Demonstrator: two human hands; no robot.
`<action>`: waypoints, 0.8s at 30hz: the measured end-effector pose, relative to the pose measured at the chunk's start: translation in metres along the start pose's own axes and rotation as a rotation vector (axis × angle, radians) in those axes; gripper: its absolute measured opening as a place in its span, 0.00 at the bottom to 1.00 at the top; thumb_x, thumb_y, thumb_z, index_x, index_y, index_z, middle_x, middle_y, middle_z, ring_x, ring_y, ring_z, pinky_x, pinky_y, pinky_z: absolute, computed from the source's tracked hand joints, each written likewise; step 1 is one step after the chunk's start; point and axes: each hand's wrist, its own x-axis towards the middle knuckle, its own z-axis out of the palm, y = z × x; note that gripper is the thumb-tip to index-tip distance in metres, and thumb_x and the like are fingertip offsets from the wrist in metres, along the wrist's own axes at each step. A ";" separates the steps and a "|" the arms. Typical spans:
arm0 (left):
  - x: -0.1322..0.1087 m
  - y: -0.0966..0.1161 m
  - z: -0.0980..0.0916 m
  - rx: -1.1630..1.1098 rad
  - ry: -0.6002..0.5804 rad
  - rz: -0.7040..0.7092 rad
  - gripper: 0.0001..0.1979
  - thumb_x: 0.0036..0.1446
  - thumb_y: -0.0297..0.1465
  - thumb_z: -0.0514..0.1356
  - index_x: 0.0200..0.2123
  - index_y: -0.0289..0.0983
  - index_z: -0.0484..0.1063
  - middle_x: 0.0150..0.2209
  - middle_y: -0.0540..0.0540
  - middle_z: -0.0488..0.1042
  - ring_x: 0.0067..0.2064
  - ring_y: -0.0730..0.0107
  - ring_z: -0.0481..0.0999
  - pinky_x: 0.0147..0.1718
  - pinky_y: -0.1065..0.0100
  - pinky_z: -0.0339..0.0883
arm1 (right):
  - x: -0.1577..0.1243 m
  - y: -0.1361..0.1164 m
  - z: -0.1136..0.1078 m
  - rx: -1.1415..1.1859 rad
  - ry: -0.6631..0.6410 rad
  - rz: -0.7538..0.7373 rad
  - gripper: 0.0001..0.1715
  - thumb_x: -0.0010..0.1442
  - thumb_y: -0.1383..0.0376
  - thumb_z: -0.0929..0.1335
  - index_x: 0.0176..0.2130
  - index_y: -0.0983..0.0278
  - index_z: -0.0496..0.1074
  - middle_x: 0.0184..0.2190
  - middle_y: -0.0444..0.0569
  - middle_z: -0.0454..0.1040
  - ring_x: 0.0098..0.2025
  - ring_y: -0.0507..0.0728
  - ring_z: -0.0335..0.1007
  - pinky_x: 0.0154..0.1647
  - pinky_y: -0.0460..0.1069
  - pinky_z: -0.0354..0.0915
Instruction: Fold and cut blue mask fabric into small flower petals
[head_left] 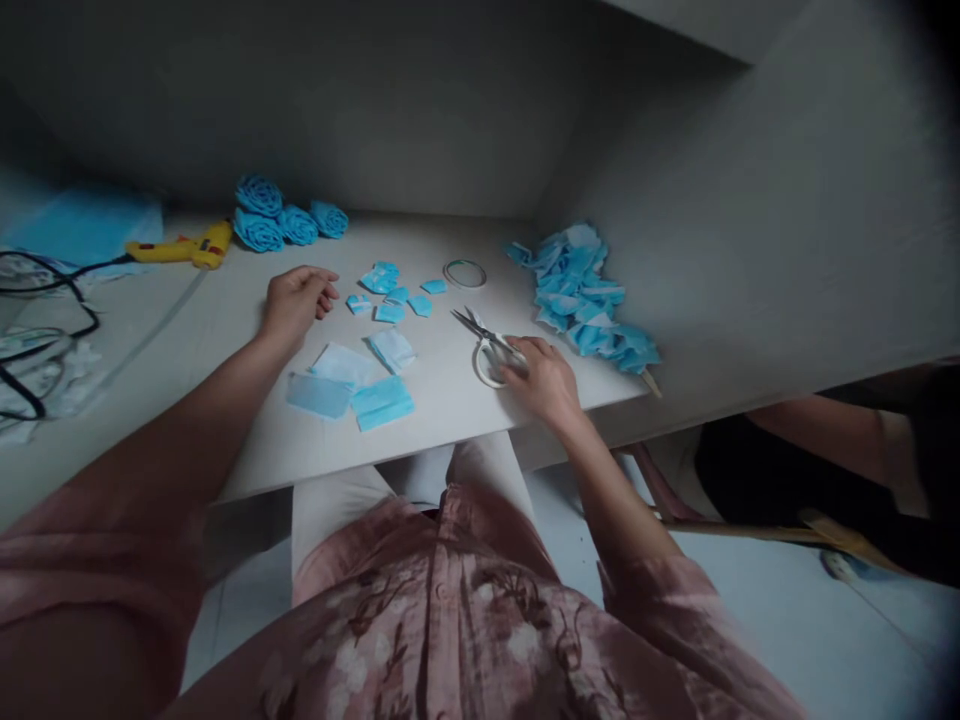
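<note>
My right hand lies on the white handles of a pair of scissors resting on the white table, fingers curled over the loops. My left hand rests on the tabletop with fingers loosely curled, holding nothing, beside several small blue cut pieces. Larger light-blue rectangles lie between my arms. A roll of clear tape sits behind the scissors.
Three blue fabric roses and a yellow glue gun stand at the back left, with black cables at the far left. A heap of blue petals lies at the right. Another person's arm shows at the right, below the table.
</note>
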 end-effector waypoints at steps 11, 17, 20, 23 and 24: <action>-0.002 0.004 0.005 -0.010 0.015 -0.019 0.09 0.57 0.21 0.57 0.30 0.35 0.76 0.24 0.51 0.73 0.22 0.78 0.65 0.23 0.71 0.54 | 0.032 0.001 0.001 -0.232 0.059 0.226 0.32 0.68 0.60 0.68 0.67 0.67 0.72 0.58 0.65 0.81 0.54 0.71 0.77 0.52 0.58 0.69; -0.004 0.005 0.007 -0.009 0.023 -0.030 0.11 0.59 0.20 0.56 0.31 0.35 0.77 0.24 0.52 0.73 0.22 0.79 0.65 0.22 0.73 0.54 | 0.069 -0.014 -0.006 -0.247 0.054 0.024 0.28 0.73 0.60 0.64 0.64 0.68 0.76 0.64 0.66 0.76 0.62 0.75 0.69 0.58 0.63 0.64; -0.003 0.004 0.006 -0.007 0.018 -0.019 0.10 0.59 0.20 0.57 0.30 0.35 0.77 0.23 0.52 0.73 0.22 0.79 0.65 0.22 0.74 0.55 | 0.091 -0.028 -0.001 -0.224 0.030 -0.081 0.27 0.73 0.62 0.64 0.64 0.68 0.76 0.65 0.65 0.75 0.64 0.74 0.68 0.61 0.64 0.62; -0.001 0.001 0.005 -0.012 0.008 -0.002 0.09 0.59 0.21 0.58 0.31 0.35 0.77 0.24 0.52 0.73 0.22 0.79 0.66 0.22 0.74 0.55 | 0.117 -0.038 0.010 -0.243 -0.021 -0.123 0.27 0.72 0.65 0.63 0.64 0.70 0.75 0.66 0.65 0.75 0.64 0.73 0.67 0.64 0.64 0.60; 0.000 -0.001 0.005 -0.008 0.003 0.001 0.09 0.59 0.21 0.57 0.32 0.35 0.77 0.24 0.52 0.73 0.22 0.79 0.66 0.22 0.74 0.56 | 0.125 -0.039 0.014 -0.256 -0.042 -0.120 0.27 0.72 0.66 0.63 0.64 0.71 0.75 0.66 0.65 0.75 0.65 0.73 0.67 0.65 0.63 0.59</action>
